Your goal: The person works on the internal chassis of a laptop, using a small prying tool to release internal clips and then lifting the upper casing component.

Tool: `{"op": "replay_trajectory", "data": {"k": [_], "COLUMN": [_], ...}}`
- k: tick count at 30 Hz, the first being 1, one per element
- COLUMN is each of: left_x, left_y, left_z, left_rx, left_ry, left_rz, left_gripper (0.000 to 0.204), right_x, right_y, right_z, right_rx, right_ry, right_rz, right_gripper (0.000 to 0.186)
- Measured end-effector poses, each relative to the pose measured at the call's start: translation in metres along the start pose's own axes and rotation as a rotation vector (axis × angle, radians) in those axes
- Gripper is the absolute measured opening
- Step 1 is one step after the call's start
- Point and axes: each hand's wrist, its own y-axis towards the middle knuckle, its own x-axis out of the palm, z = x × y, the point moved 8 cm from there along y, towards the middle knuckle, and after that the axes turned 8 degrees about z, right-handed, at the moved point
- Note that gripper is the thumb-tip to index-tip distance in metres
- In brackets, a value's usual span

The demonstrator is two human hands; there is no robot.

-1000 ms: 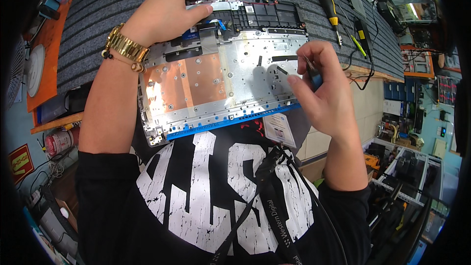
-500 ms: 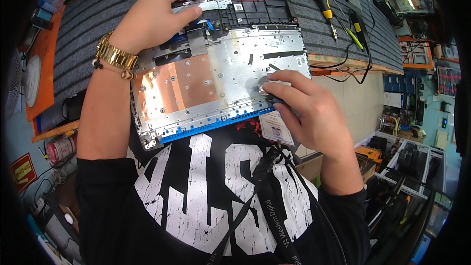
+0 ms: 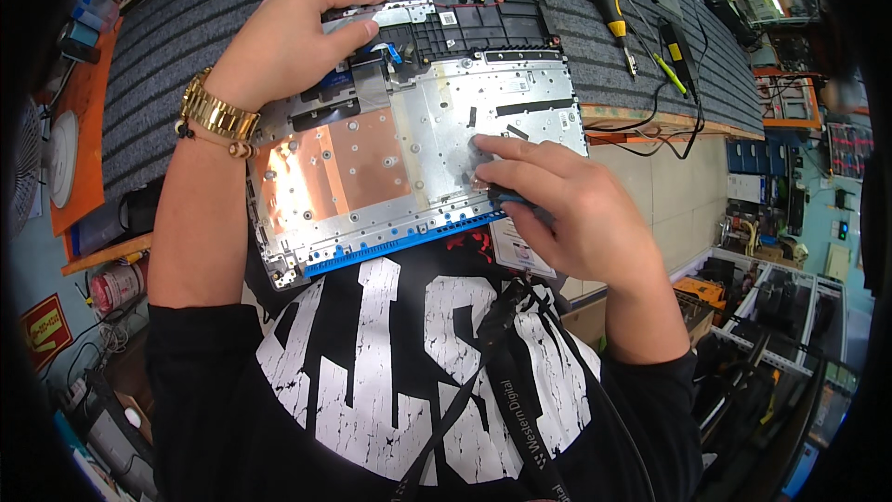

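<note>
Metal laptop panel [image 3: 441, 121] beneath the right hand [image 3: 567, 204]

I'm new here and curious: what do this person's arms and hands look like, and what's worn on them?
The left hand and right hand are both ungloved. The short sleeves are black. A gold-coloured link band and a beaded bracelet circle the left wrist; nothing shows on the right one.

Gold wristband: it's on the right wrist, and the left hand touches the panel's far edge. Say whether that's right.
Wrong side: the head view shows the gold wristband on the left. The left hand does touch the far edge of the panel.
</note>
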Motion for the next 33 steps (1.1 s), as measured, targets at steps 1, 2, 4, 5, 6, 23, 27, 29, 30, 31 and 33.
{"op": "replay_trajectory", "data": {"k": [1,2,4,5,6,23,27,29,30,31,33], "left_x": [0.000,0.000,0.000,0.000,0.000,-0.001,-0.001,0.000,0.000,0.001,0.000], "left_y": [0.000,0.000,0.000,0.000,0.000,-0.003,-0.003,-0.003,-0.003,-0.004,-0.005], "left_z": [-0.001,-0.002,-0.002,-0.001,0.000,0.000,0.000,-0.001,-0.002,-0.002,0.000], "left_rx": [-0.020,-0.020,-0.022,0.001,0.024,-0.021,-0.022,-0.018,-0.021,-0.024,0.018], "left_ry": [-0.016,-0.016,-0.017,-0.006,0.005,-0.038,-0.044,-0.046,-0.050,-0.053,-0.025], "left_rz": [-0.008,-0.008,-0.009,0.003,0.016,-0.019,-0.017,-0.012,-0.017,-0.021,0.005], "left_gripper": [0.042,0.042,0.042,0.041,0.041,0.042,0.042,0.043,0.043,0.043,0.041], "right_x": [0.000,0.001,-0.003,-0.006,-0.010,-0.004,0.003,0.000,-0.002,-0.004,-0.007], "right_y": [0.000,0.000,-0.002,-0.002,-0.003,0.003,0.010,0.010,0.008,0.007,0.002], "right_z": [-0.001,-0.002,-0.003,-0.004,-0.004,0.002,-0.002,-0.006,-0.009,-0.007,-0.003], "right_rx": [-0.005,-0.008,-0.015,-0.019,-0.019,-0.011,-0.036,-0.061,-0.079,-0.047,0.011], "right_ry": [0.011,0.020,0.032,0.035,0.040,0.052,0.020,0.090,0.118,0.124,0.119], "right_rz": [-0.008,-0.020,-0.008,0.016,0.034,-0.021,-0.032,-0.034,-0.035,-0.050,-0.071], "right_gripper": [0.049,0.048,0.046,0.045,0.043,0.048,0.047,0.047,0.047,0.047,0.046]}}
